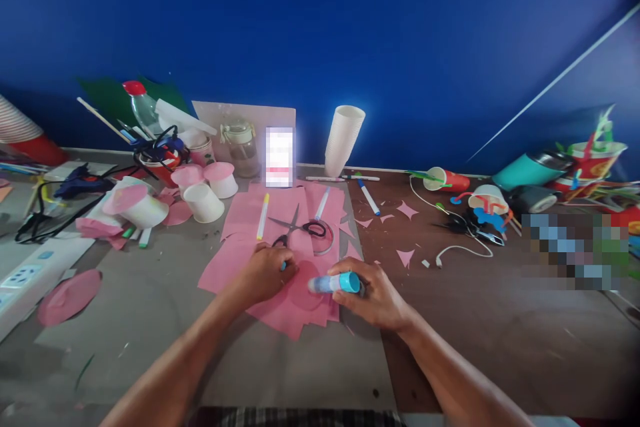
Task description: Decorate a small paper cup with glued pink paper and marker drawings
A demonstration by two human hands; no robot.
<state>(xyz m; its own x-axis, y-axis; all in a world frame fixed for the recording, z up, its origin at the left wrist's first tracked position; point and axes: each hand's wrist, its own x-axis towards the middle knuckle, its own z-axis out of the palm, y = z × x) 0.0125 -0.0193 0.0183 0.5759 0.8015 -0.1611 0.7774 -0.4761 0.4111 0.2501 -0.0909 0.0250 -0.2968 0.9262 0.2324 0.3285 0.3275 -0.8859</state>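
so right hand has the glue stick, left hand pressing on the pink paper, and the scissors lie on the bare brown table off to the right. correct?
Not quite. In the head view the scissors lie on the pink paper, just beyond the hands, not on the bare brown table. The rest holds: the right hand holds the glue stick, and the left hand presses on the pink paper.

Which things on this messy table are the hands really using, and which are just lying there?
In use:
- glue stick in the right hand
- pink paper under the left hand

Just lying about:
- scissors
- stack of white cups
- yellow marker
- glue gun
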